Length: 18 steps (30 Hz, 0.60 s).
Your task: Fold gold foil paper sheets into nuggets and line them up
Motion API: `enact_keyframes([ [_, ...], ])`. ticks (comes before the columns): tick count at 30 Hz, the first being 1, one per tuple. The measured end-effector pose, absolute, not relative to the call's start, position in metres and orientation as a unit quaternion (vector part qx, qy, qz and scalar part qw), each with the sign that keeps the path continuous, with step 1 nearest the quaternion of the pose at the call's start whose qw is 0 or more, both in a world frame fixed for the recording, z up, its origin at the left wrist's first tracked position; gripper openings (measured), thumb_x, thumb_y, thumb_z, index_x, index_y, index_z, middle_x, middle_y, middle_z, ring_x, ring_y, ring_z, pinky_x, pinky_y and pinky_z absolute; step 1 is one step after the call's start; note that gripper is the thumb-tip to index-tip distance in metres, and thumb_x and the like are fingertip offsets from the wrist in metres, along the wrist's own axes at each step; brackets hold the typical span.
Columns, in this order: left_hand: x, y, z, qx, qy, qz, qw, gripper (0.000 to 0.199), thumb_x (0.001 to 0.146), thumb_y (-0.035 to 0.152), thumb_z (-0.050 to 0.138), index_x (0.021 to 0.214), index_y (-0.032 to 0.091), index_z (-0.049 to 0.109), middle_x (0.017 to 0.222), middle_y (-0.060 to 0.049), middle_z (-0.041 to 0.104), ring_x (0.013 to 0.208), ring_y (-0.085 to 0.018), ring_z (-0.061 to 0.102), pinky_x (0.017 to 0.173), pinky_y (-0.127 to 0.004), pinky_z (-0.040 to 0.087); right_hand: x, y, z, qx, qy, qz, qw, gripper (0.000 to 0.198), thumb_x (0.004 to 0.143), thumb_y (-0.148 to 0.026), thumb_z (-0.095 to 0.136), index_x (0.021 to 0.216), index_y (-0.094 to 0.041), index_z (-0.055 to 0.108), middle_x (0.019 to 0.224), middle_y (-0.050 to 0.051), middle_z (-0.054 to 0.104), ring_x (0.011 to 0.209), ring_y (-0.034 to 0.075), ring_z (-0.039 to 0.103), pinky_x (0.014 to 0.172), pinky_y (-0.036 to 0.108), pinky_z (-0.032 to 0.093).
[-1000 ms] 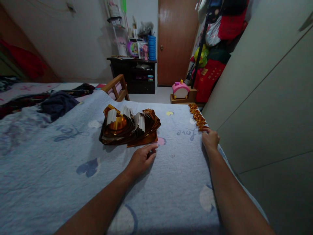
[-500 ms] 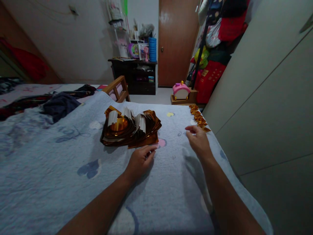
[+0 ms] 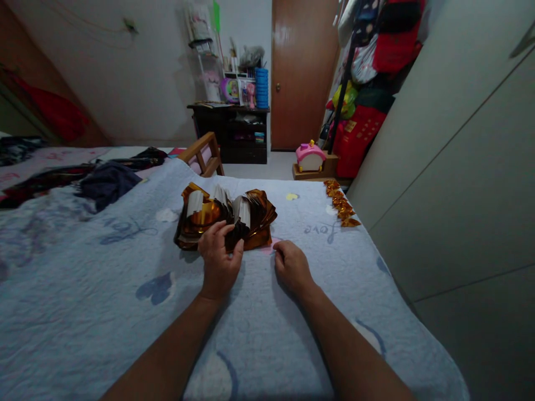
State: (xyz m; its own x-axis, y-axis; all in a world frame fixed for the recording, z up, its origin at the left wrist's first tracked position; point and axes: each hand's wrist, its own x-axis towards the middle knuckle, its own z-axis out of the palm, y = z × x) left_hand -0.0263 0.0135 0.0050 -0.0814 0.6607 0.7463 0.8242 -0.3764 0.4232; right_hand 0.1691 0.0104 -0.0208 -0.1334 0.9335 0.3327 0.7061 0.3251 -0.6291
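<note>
A stack of gold foil paper sheets (image 3: 257,240) lies on the bed cover, several sheets curled up to show pale undersides. My left hand (image 3: 219,259) is at the front edge of this stack, its fingers apart and reaching over the sheets; whether the tips press on the paper is hard to tell. Just off the stack's front right corner, my right hand (image 3: 293,267) rests low over the cover with fingers curled in, and no paper shows in it. Folded gold paper pieces (image 3: 343,207) form a row along the right edge of the bed.
The pale blue patterned cover (image 3: 267,334) spreads under everything. Dark clothes (image 3: 108,181) lie at the left. Beyond the far edge stand a wooden chair (image 3: 203,153) and a pink toy (image 3: 310,157). A pale cabinet (image 3: 460,184) rises close along the right side.
My right hand has come left and nearer, away from the row of folded pieces. My left hand has moved left and up onto the stack's front, its fingers spreading.
</note>
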Motion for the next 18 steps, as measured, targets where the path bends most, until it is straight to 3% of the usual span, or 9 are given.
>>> enact_keyframes([
  [18,-0.0286,0.0192,-0.0029,-0.696,-0.533,-0.482,-0.016,0.031,0.092,0.028,0.054,0.122,0.021,0.057,0.126,-0.011,0.060,0.124,-0.028,0.055,0.110,-0.046,0.041,0.1646,0.0111,-0.0165,-0.572,-0.736,0.173,0.317,0.022,0.086,-0.011,0.053,0.097,-0.020,0.070,0.099,0.008,0.073,0.095,0.021,0.064,0.087,0.031,0.047],
])
